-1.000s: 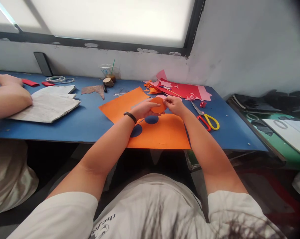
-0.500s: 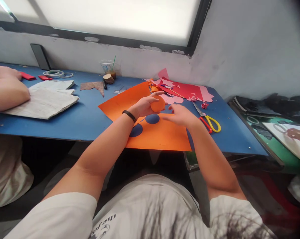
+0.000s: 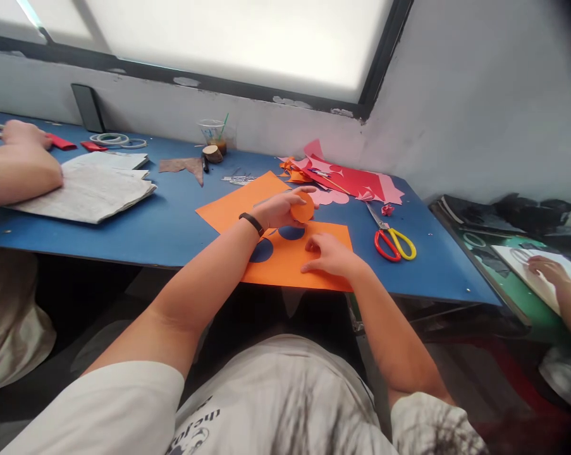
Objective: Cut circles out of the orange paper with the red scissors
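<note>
In my left hand (image 3: 282, 210) is an orange paper circle (image 3: 303, 208), gripped between the thumb and fingers above the sheet. Beneath both hands lies a large orange paper sheet (image 3: 285, 262), with round holes cut in it that show the blue table. My right hand (image 3: 331, 254) rests low over the sheet's right part, thumb and fingers apart and curved, with nothing seen between them. Scissors (image 3: 393, 242) with one red and one yellow handle lie to the right of the sheet.
Red and pink paper (image 3: 356, 183) with orange scraps (image 3: 292, 170) lies behind the sheet. A plastic cup (image 3: 214, 134) and a wood piece (image 3: 212, 153) stand near the wall. At left, a co-worker's arm (image 3: 19, 167) rests on papers (image 3: 95, 196); another person's hand (image 3: 548, 268) is at right.
My right hand has come down and nearer to me over the orange sheet. My left hand still holds the orange circle. The sheet's raised back part now lies lower.
</note>
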`<state>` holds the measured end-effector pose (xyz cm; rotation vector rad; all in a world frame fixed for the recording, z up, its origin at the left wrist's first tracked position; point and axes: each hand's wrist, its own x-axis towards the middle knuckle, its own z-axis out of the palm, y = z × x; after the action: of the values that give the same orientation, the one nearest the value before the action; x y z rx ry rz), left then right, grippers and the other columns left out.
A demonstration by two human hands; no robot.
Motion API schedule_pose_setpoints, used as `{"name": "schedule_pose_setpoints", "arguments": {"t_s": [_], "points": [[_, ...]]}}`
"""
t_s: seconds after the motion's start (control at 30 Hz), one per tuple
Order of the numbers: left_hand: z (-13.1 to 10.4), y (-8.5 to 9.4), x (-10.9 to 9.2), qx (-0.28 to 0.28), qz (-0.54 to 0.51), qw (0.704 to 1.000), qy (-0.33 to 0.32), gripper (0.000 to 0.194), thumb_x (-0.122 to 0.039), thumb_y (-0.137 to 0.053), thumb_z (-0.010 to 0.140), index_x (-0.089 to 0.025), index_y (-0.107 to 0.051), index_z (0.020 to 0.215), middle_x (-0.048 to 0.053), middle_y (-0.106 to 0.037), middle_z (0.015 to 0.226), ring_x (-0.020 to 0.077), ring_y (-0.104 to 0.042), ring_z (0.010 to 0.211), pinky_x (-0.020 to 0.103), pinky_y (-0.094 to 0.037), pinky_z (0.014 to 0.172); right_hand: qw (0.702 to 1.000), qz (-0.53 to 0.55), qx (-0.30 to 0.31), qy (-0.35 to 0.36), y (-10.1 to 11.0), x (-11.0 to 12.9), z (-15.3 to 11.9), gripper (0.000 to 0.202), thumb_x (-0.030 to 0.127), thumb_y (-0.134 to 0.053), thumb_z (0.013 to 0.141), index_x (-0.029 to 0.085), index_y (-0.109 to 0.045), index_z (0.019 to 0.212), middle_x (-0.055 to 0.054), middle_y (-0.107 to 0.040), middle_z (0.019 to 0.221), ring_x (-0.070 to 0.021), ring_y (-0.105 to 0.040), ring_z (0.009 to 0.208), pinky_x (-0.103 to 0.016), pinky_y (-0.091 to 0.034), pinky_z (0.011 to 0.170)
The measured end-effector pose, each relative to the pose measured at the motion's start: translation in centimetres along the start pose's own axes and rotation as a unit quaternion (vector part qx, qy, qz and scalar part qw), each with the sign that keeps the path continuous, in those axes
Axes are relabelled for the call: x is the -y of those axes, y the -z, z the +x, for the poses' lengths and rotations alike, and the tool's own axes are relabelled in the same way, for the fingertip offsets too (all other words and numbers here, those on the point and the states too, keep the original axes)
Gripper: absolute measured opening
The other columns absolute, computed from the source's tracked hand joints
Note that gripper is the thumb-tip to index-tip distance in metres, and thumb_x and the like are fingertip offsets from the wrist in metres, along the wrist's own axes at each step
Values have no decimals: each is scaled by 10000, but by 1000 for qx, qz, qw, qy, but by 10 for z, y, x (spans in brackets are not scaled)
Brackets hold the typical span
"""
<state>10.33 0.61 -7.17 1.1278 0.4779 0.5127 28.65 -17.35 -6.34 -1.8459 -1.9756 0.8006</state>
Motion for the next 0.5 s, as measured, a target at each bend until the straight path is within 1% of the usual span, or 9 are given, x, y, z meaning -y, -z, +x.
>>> {"name": "schedule_pose_setpoints", "arguments": {"t_s": [0.07, 0.13, 0.17, 0.23, 0.3, 0.37, 0.43, 0.47, 0.5], "points": [[2, 1, 1, -4, 5, 1000, 13, 778, -253, -897, 849, -316, -630, 1576, 124, -883, 1329, 394, -833, 1169, 642, -604, 1121, 1000, 14, -8, 12, -3, -3, 5, 403, 320, -1109, 846, 262, -784, 1078, -142, -811, 1399, -417, -776, 1403, -602, -672, 1252], [5, 3, 2, -14, 10, 1000, 24, 738, -242, -872, 853, -309, -629, 1546, 131, -891, 1280, 418, -843, 1182, 692, -572, 1176, 999, 24, -14, 27, -6, -4, 7, 409, 343, -1092, 874, 256, -836, 1180, -168, -788, 1494, -444, -740, 1497, -655, -644, 1312], [7, 4, 3, -19, 11, 999, 26, 719, -242, -864, 857, -305, -630, 1533, 134, -895, 1251, 427, -844, 1185, 714, -552, 1199, 999, 23, -14, 34, -7, -4, 6, 467, 376, -1097, 877, 256, -861, 1262, -189, -766, 1565, -467, -711, 1563, -685, -621, 1352], [10, 5, 4, -29, 11, 999, 28, 713, -244, -867, 850, -299, -630, 1520, 137, -904, 1211, 441, -840, 1199, 739, -519, 1230, 999, 5, -7, 52, -8, -4, 1, 668, 476, -1128, 844, 281, -882, 1433, -219, -709, 1702, -526, -627, 1696, -745, -557, 1434], [11, 6, 5, -36, 8, 999, 30, 732, -241, -890, 830, -294, -627, 1512, 138, -909, 1197, 447, -838, 1212, 742, -505, 1245, 997, -31, 4, 74, -10, -3, -7, 869, 575, -1165, 771, 334, -879, 1555, -224, -658, 1817, -585, -536, 1792, -798, -477, 1499], [12, 7, 5, -38, 4, 999, 37, 729, -245, -909, 829, -293, -627, 1498, 139, -910, 1193, 447, -841, 1215, 735, -510, 1244, 993, -66, 13, 94, -16, -3, -20, 1010, 641, -1175, 733, 379, -853, 1654, -210, -609, 1919, -620, -467, 1851, -819, -401, 1548], [13, 7, 6, -39, -1, 998, 47, 682, -271, -924, 862, -293, -634, 1479, 143, -907, 1180, 450, -841, 1220, 732, -526, 1229, 990, -85, 21, 111, -26, -3, -34, 1102, 661, -1152, 759, 403, -785, 1766, -176, -575, 1979, -603, -418, 1893, -796, -383, 1574], [13, 7, 6, -40, -4, 998, 52, 650, -292, -931, 886, -291, -639, 1467, 145, -904, 1169, 453, -837, 1228, 734, -534, 1221, 988, -87, 28, 126, -31, -4, -41, 1058, 636, -1107, 829, 413, -756, 1803, -150, -576, 1989, -573, -415, 1905, -775, -397, 1577], [13, 7, 6, -41, -6, 998, 56, 614, -315, -937, 912, -288, -645, 1451, 148, -901, 1161, 457, -832, 1241, 738, -539, 1215, 985, -87, 34, 144, -35, -4, -48, 942, 562, -1042, 910, 440, -759, 1801, -109, -614, 1967, -537, -449, 1898, -747, -429, 1572]]}}
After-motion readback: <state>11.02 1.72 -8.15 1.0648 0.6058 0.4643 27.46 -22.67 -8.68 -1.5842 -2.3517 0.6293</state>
